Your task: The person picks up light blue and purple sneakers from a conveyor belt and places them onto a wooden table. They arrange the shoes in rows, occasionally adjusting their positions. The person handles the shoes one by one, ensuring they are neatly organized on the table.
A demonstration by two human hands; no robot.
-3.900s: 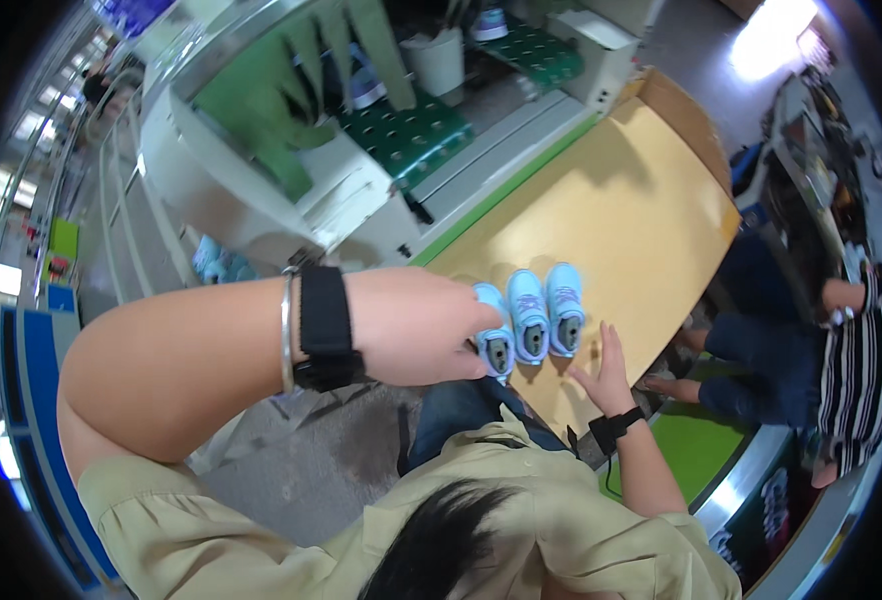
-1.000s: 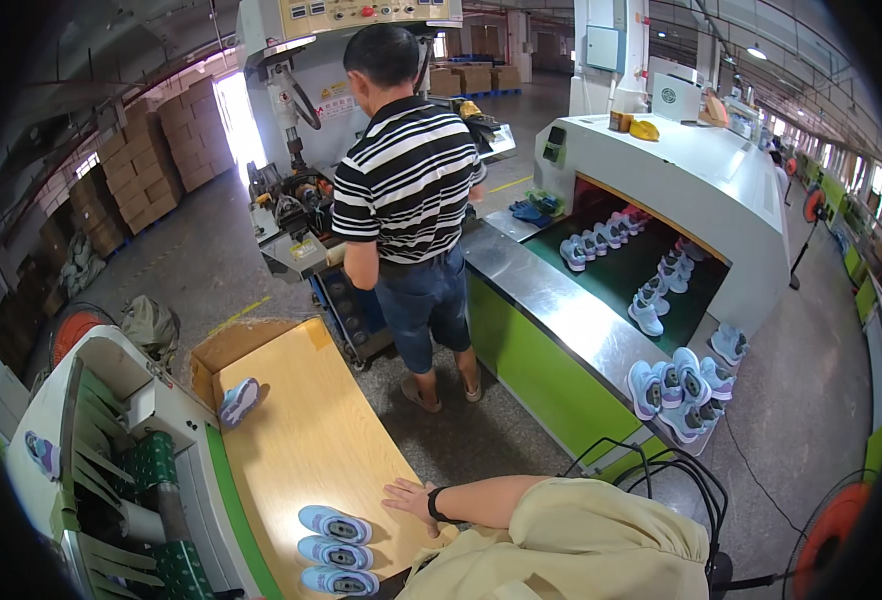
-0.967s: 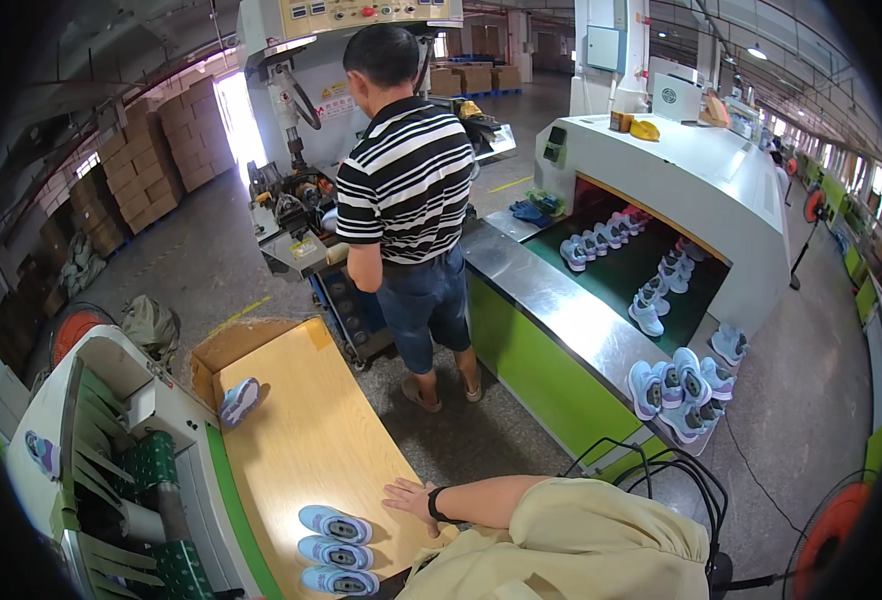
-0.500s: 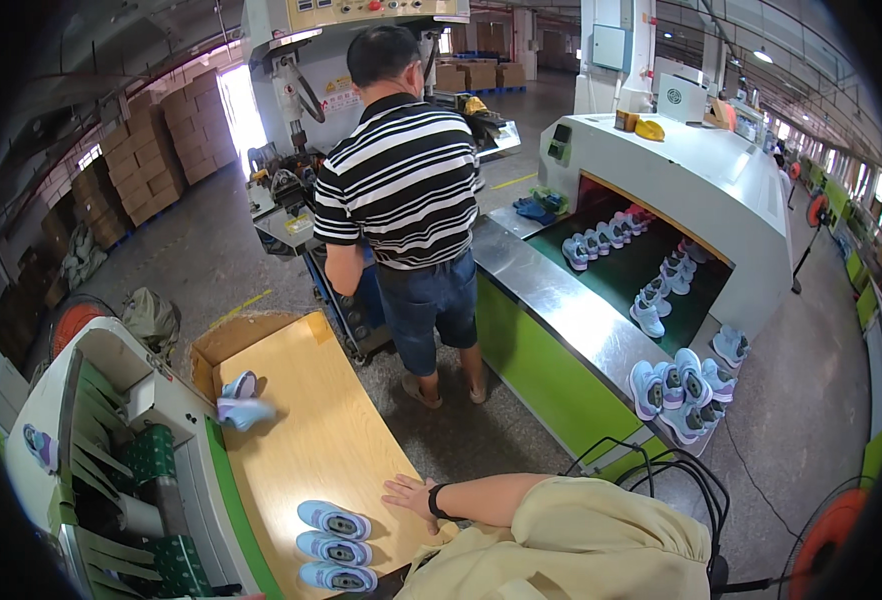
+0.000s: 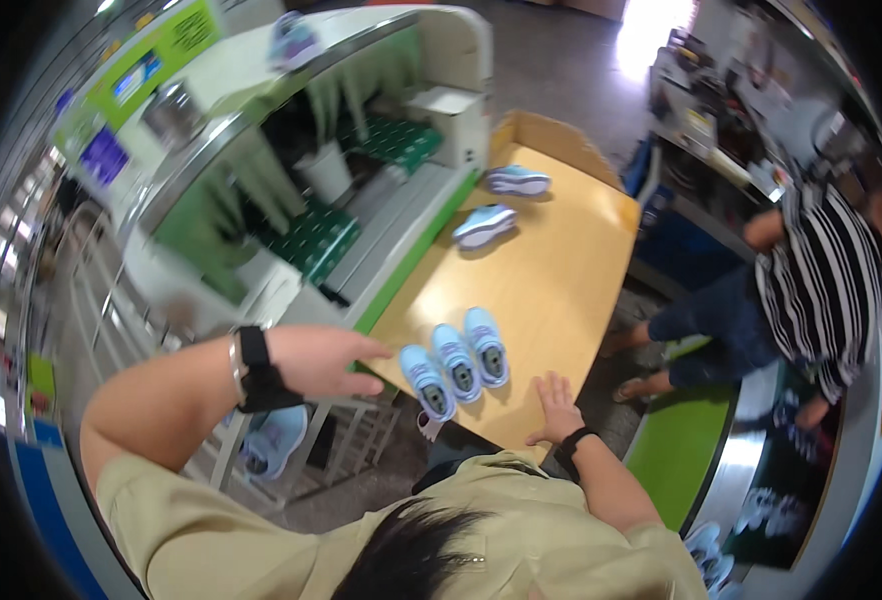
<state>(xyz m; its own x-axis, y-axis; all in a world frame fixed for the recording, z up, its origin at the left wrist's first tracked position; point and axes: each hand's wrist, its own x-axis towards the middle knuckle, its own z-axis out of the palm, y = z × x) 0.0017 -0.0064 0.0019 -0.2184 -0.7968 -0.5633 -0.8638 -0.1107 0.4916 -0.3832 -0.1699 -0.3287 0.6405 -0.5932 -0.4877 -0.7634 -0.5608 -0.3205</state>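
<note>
Near the centre of the frame, three light-blue shoes (image 5: 457, 363) are lined up side by side at the near edge of a wooden table (image 5: 561, 270). The left hand (image 5: 316, 358) is held open, fingers extended toward the nearest shoe—apparently just short of touching it, though the fisheye bend makes this uncertain. The right hand (image 5: 555, 407) is laid flat and spread on the table edge, holding nothing. Two more shoes (image 5: 501, 205) lie farther up the table. The step in hand is judged to be reaching for the row; a closing grasp on the nearest shoe is called for next.

Khaki shirt, black wrist straps
</note>
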